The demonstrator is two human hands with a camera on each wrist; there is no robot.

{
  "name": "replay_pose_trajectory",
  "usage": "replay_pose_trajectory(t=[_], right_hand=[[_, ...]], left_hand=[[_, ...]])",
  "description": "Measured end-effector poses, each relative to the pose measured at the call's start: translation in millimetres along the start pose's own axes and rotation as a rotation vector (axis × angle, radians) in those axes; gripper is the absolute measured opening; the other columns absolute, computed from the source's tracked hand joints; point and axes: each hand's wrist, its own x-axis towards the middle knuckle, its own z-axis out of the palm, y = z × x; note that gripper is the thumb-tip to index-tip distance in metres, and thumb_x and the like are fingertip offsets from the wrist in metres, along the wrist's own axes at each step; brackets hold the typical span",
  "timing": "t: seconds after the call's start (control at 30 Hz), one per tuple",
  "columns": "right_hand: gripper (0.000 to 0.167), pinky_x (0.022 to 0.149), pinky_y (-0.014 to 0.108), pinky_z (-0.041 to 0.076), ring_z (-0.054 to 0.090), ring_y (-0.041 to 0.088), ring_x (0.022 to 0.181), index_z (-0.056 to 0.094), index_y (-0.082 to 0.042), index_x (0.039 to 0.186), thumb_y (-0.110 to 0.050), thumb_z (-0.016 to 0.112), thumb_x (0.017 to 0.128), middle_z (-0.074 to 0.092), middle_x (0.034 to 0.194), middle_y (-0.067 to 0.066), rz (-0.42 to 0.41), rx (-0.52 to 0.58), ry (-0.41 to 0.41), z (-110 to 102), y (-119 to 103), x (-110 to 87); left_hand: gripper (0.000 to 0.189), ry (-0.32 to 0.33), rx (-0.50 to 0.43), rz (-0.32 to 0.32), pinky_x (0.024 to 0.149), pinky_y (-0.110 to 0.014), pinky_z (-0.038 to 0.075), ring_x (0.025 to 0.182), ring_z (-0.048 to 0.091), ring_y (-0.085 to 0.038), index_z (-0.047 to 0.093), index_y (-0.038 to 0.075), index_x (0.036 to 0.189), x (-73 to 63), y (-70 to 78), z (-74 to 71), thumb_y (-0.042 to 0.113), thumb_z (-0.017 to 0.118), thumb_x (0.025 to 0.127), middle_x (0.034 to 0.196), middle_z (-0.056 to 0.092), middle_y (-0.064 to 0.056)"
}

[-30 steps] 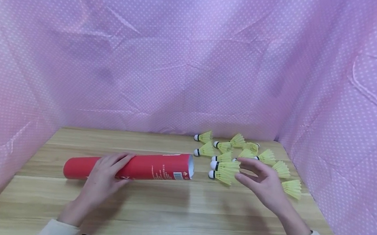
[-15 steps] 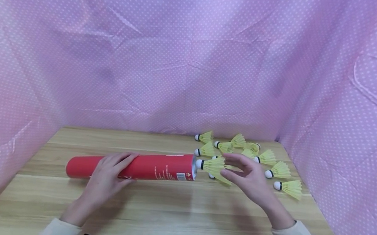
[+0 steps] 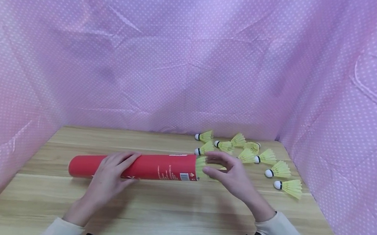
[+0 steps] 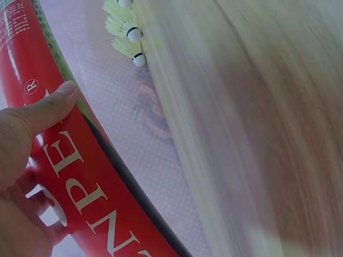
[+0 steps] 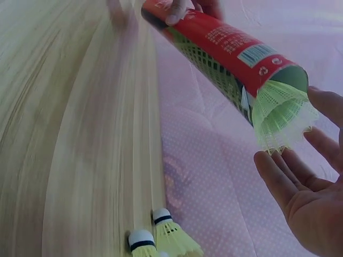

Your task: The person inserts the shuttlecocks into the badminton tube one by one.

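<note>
A red shuttlecock tube (image 3: 162, 165) lies nearly level across my front, its mouth facing right. My left hand (image 3: 108, 180) grips it around the middle; in the left wrist view the thumb (image 4: 56, 104) rests along its printed side. A yellow shuttlecock (image 5: 281, 115) sits cork-first in the tube's mouth, its skirt flaring out and its cork hidden inside. With fingertips and thumb spread at the skirt's rim, my right hand (image 3: 232, 175) holds that shuttlecock from the right.
Several loose yellow shuttlecocks with white corks lie on the wooden table (image 3: 163, 215) at the back right, including one at the near right (image 3: 290, 188) and one at the back (image 3: 204, 136). Pink dotted cloth (image 3: 186, 74) walls the table's back and sides.
My right hand has moved left from the group of shuttlecocks, bringing one to the tube and putting it cork-first into the mouth. The left hand and tube have shifted slightly right.
</note>
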Motion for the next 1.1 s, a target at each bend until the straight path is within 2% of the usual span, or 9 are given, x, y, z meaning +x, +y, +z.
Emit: replay_pose_trajectory(t=[0.17,0.33,0.5,0.67,0.83,1.1], right_hand=[[0.043,0.081,0.036,0.059,0.064,0.034,0.112,0.064,-0.005,0.128,-0.015,0.079,0.089,0.065,0.124,0.009,-0.01,-0.04,0.007,7,0,4.5],[0.046,0.082,0.034,0.059,0.062,0.04,0.116,0.063,-0.006,0.13,-0.016,0.08,0.088,0.063,0.128,0.01,0.004,-0.026,-0.007,10,-1,6.4],[0.048,0.088,0.033,0.057,0.06,0.036,0.12,0.063,-0.008,0.131,-0.016,0.081,0.087,0.061,0.131,0.01,0.009,-0.023,-0.008,11,-1,5.2],[0.048,0.089,0.032,0.056,0.065,0.029,0.112,0.065,-0.008,0.129,-0.018,0.083,0.085,0.064,0.126,0.012,0.032,-0.067,0.017,11,0,1.6],[0.046,0.082,0.032,0.058,0.069,0.025,0.101,0.067,-0.01,0.126,-0.02,0.083,0.085,0.066,0.122,0.013,0.063,-0.083,0.03,12,1,-0.5],[0.046,0.078,0.032,0.059,0.07,0.023,0.098,0.067,-0.008,0.124,-0.02,0.085,0.083,0.067,0.121,0.009,0.094,-0.082,0.055,15,0,-2.1]], left_hand=[[0.087,-0.002,-0.001,-0.004,0.1,-0.058,0.039,0.115,0.057,-0.037,0.062,0.013,0.137,0.2,1.1,0.6,0.014,0.099,0.058,0.126,0.064,-0.014],[0.089,-0.01,-0.005,-0.021,0.101,-0.058,0.038,0.115,0.056,-0.037,0.062,0.013,0.137,-0.8,0.7,0.6,0.014,0.1,0.057,0.127,0.063,-0.015],[0.089,-0.014,-0.001,-0.024,0.1,-0.059,0.039,0.116,0.056,-0.038,0.062,0.013,0.137,-1.1,0.1,1.4,0.013,0.1,0.056,0.127,0.063,-0.015],[0.089,-0.022,-0.003,-0.038,0.101,-0.059,0.038,0.117,0.056,-0.037,0.062,0.013,0.138,-1.6,-0.5,1.2,0.013,0.1,0.057,0.128,0.063,-0.014],[0.091,-0.018,-0.008,-0.05,0.101,-0.059,0.039,0.117,0.056,-0.037,0.061,0.014,0.138,-2.1,-0.7,0.2,0.012,0.1,0.057,0.129,0.062,-0.013],[0.09,0.001,-0.006,-0.038,0.1,-0.059,0.039,0.115,0.056,-0.037,0.061,0.012,0.138,-3.2,-1.2,1.9,0.011,0.1,0.056,0.127,0.063,-0.013]])
